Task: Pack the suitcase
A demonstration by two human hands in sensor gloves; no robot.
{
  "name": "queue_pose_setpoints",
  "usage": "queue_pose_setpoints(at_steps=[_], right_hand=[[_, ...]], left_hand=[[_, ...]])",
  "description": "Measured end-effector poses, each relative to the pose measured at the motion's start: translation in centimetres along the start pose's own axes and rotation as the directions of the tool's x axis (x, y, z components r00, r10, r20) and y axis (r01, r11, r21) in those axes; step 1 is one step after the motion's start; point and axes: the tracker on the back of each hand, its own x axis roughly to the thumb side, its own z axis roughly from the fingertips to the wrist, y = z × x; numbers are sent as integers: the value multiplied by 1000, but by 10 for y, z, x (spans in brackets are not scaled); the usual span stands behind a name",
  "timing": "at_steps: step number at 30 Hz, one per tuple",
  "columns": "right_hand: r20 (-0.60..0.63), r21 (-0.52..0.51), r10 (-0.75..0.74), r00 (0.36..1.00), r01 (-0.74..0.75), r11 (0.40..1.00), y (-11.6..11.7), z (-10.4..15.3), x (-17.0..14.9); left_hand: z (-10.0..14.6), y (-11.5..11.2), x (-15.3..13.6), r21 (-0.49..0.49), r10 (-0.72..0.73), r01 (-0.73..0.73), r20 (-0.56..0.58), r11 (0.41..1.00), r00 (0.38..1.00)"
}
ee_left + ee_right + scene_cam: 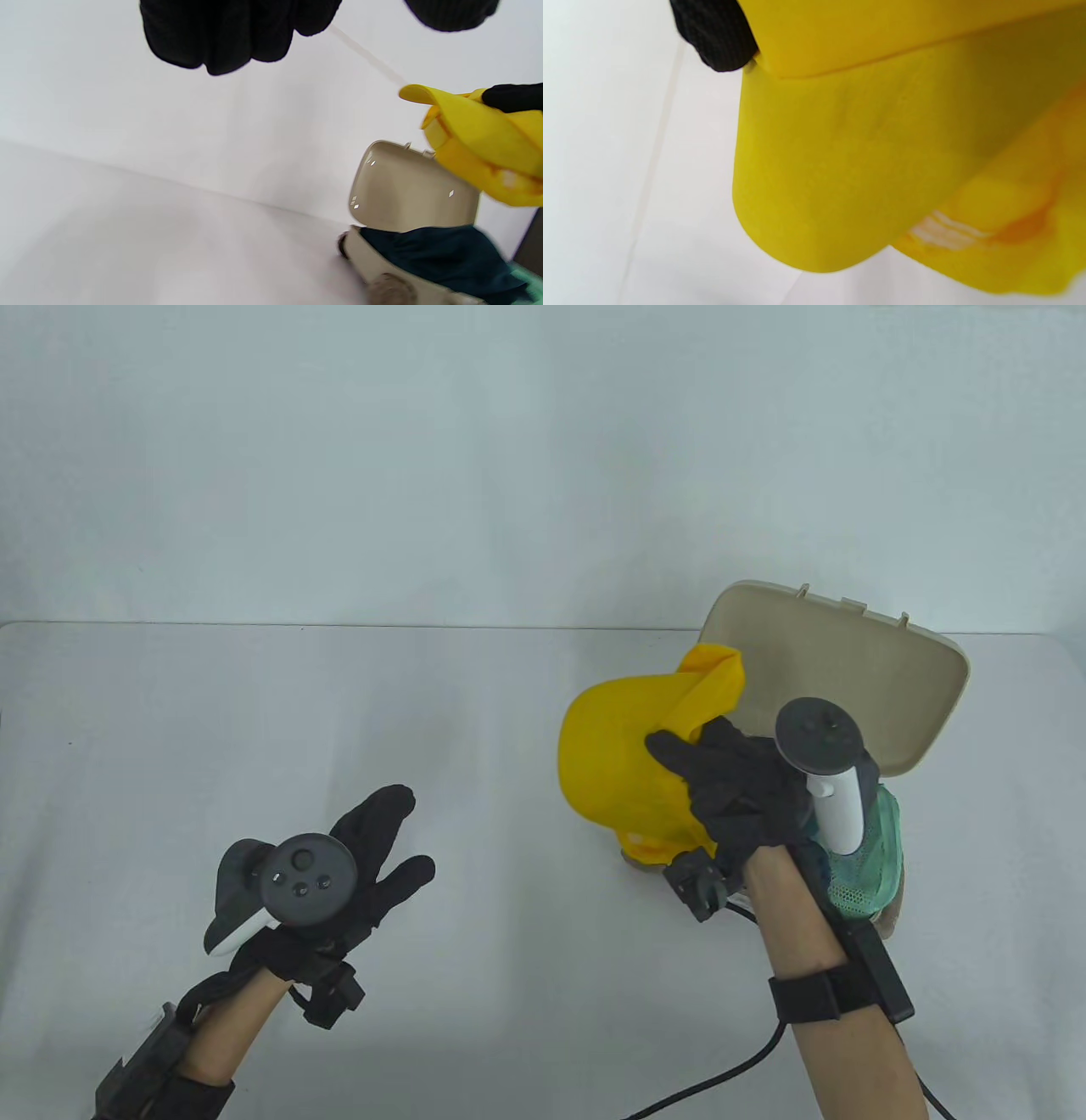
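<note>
A small beige suitcase (882, 687) stands at the right of the table with its lid raised. Inside lie a dark teal garment (437, 258) and a green mesh piece (870, 848). My right hand (721, 780) grips a folded yellow garment (615, 763) and holds it in the air just left of the case; the yellow cloth (865, 161) fills the right wrist view, and the yellow garment (483, 140) hangs above the lid in the left wrist view. My left hand (373, 848) hovers over the table at the left, fingers relaxed, holding nothing.
The white table (254, 712) stretches left of the suitcase, ending at a pale wall behind. A black cable (721, 1077) runs along the table near my right forearm.
</note>
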Motion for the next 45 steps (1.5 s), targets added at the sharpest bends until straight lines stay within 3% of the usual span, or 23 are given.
queue_pose_setpoints(at_steps=[5, 11, 23, 26, 30, 33, 37, 40, 43, 45], right_hand=[[-115, -110, -67, 991, 54, 992, -40, -9, -48], [-240, -169, -132, 962, 92, 981, -53, -23, -107], [-360, -205, -181, 915, 112, 972, -41, -53, -169], [-404, -189, -143, 904, 70, 979, -36, -56, -171], [-443, -184, 34, 896, -128, 975, -29, -60, -160], [-493, -142, 223, 841, -330, 933, -22, -64, -147], [-564, -79, 448, 694, -585, 807, -13, -69, -130], [-600, -37, 539, 591, -693, 720, -5, -72, -124], [-628, -7, 622, 467, -803, 596, 5, -73, -115], [-639, 5, 641, 425, -832, 555, 8, -73, -110]], left_hand=[[9, -14, -11, 22, -246, 246, -18, 969, 969], [18, -45, -26, -43, -223, 222, -33, 974, 974], [16, -55, -34, -81, -207, 203, -49, 976, 977], [16, -56, -36, -87, -201, 196, -50, 977, 978], [16, -56, -35, -87, -195, 190, -46, 978, 980], [16, -56, -35, -82, -193, 190, -38, 978, 980], [17, -57, -34, -81, -189, 186, -27, 979, 982], [18, -59, -30, -85, -192, 191, -10, 978, 981], [18, -59, -26, -77, -197, 197, 8, 977, 980], [19, -59, -25, -75, -196, 196, 16, 978, 981]])
